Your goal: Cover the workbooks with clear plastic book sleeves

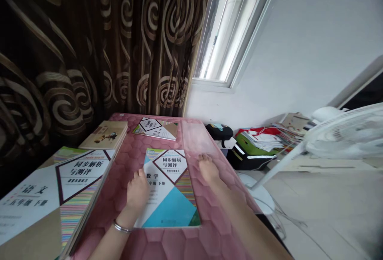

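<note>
In the head view, a workbook with a white and blue cover (172, 196) lies flat on the pink tabletop (179, 245), between the two hands. The left hand (137, 191), with a silver bracelet (122, 226) at the wrist, is at the book's left edge, its fingers loosely curled and overlapping the cover; whether they press on it or pinch its edge, I cannot tell. The right hand (208, 168) is just beside the book's upper right side, apart from it, fingers bent down toward the tabletop and holding nothing that shows. Beyond the book, near the far edge, lies a smaller booklet (157, 128). To the left of the left hand are a large workbook (56, 196) and, behind it, a tan-covered book (104, 134). A white fan (347, 132) stands to the right of the tabletop.
</note>
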Available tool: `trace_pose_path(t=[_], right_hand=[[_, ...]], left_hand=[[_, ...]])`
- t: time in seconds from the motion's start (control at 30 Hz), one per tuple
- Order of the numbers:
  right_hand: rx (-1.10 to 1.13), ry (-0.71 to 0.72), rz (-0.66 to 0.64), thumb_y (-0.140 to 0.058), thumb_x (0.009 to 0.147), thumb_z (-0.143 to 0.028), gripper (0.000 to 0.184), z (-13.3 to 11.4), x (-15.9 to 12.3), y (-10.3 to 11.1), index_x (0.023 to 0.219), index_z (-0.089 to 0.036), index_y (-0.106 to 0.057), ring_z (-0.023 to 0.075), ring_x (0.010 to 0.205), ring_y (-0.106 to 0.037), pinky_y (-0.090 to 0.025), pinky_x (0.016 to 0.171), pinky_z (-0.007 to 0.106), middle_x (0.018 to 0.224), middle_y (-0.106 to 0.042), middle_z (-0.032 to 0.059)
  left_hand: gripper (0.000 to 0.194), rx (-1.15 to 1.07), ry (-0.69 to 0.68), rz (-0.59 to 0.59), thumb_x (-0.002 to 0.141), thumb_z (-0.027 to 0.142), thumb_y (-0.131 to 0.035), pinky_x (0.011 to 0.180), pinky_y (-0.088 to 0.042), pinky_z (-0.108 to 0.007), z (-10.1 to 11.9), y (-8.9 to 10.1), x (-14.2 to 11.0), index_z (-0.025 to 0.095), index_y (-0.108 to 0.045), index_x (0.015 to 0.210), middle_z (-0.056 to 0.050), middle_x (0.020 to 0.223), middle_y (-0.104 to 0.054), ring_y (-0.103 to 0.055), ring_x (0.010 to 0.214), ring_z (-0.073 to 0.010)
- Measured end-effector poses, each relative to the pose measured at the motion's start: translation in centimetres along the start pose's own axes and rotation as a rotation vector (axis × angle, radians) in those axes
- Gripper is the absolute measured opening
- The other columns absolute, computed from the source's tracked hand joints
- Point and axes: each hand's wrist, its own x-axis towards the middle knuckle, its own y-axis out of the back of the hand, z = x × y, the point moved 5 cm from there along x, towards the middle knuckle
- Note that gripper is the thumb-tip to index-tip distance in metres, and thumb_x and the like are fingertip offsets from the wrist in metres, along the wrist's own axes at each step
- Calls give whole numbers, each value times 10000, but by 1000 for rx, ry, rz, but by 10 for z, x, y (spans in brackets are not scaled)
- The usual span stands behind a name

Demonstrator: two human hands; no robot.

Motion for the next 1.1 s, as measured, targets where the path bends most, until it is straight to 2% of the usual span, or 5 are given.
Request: trace_pose_path(t=[0.3,0.53,0.77,0.9,1.1], right_hand=[[-44,136,-54,-396,883,-56,451,12,61,-19,1313,-34,-530,301,1018,-660,-541,813,390,1110,-646,271],[-10,-27,-113,-458,892,-125,406,30,81,-14,1283,-90,-561,286,981,-687,-527,809,378,1042,-682,246],[17,-321,-21,-300,943,-106,452,91,116,58,1358,-132,-478,279,969,-690,-520,752,344,1064,-676,218],[-24,-258,150,-272,951,-113,483,84,127,95,1417,-139,-397,294,984,-680,-523,780,391,1076,-661,206],[-8,-161,-142,-330,917,-52,426,44,119,35,1275,-97,-558,297,1047,-659,-513,809,383,1148,-628,232]], left_hand=[[331,0,-23,-22,881,20,-317,665,-527,-301,0,-4,0,84,-537,1120,-137,931,-643,-690,762,-209],[365,-24,-18,-54,884,9,-295,678,-526,-316,0,-6,2,85,-521,1161,-136,966,-636,-694,785,-217],[389,-39,-27,-68,896,6,-281,694,-526,-324,0,-7,1,91,-540,1174,-137,992,-636,-693,792,-217],[382,-22,-26,-48,884,-1,-319,694,-525,-316,-1,-7,1,89,-556,1171,-137,977,-640,-693,789,-216],[418,-18,-25,-51,863,-27,-317,688,-526,-312,0,-6,0,81,-563,1183,-133,950,-642,-690,776,-211]])
